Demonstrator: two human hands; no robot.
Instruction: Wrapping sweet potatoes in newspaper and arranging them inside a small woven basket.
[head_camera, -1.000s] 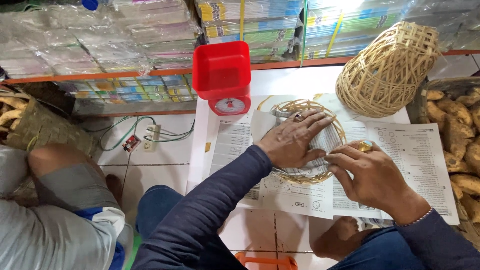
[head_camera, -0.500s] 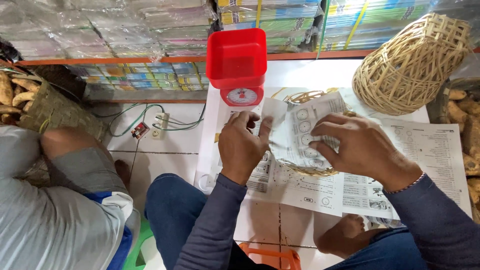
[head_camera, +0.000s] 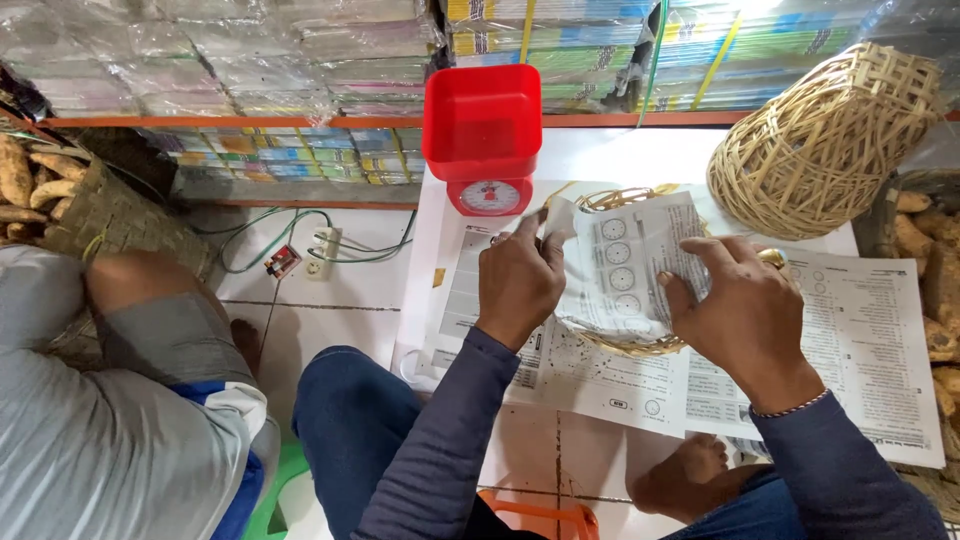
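Fingers of the left hand (head_camera: 518, 285) pinch the paper (head_camera: 625, 265); the right hand (head_camera: 745, 305) presses it into the basket (head_camera: 640, 345). Paper could tear toward twelve o'clock if tugged.

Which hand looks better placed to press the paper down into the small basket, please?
Probably the right hand: it lies flat on the paper over the small basket, while the left hand only pinches a corner.
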